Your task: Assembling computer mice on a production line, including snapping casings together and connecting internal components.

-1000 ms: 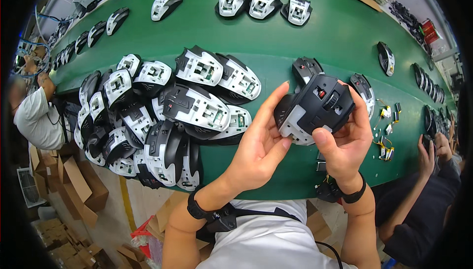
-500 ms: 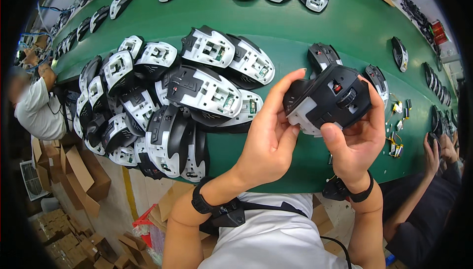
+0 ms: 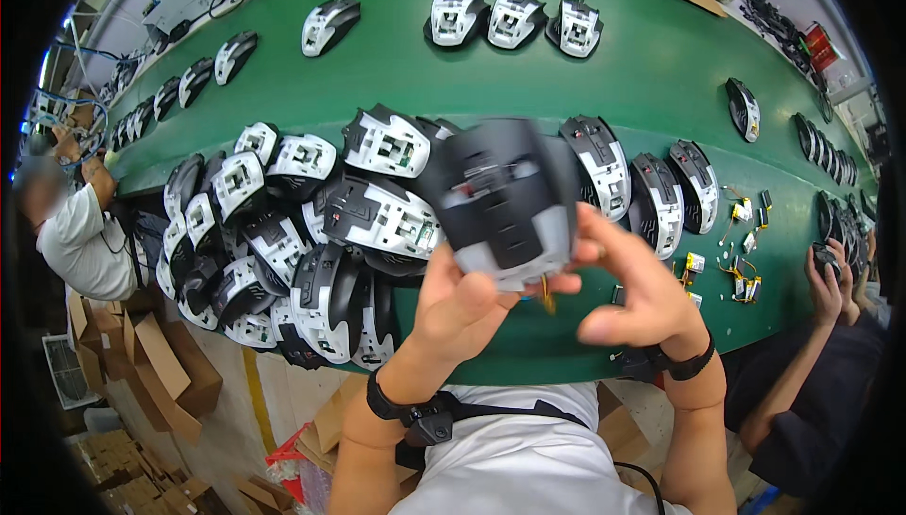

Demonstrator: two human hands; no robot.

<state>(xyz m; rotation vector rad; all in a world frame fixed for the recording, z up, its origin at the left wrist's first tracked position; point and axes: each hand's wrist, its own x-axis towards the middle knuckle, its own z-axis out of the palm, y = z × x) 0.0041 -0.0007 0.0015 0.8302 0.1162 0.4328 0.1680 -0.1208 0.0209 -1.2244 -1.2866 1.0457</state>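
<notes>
Apparently grips a part-built gaming mouse (image 3: 510,218) with dangling wires (image 3: 545,296) in curled left hand (image 3: 455,312), spreads right hand (image 3: 640,300) loosely at its edge, leaves piled mouse shells (image 3: 278,243) uncovered.

Held mouse (image 3: 510,218) is blk w/ lt-grey patches (image 3: 555,236); table (image 3: 396,67) is grn; row of 3 mice (image 3: 516,19), wht/blk; shirt (image 3: 514,458) wht.

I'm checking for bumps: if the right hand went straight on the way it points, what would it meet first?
Likely the dark mouse in the left hand; whether the right hand touches it now is unclear.
</notes>
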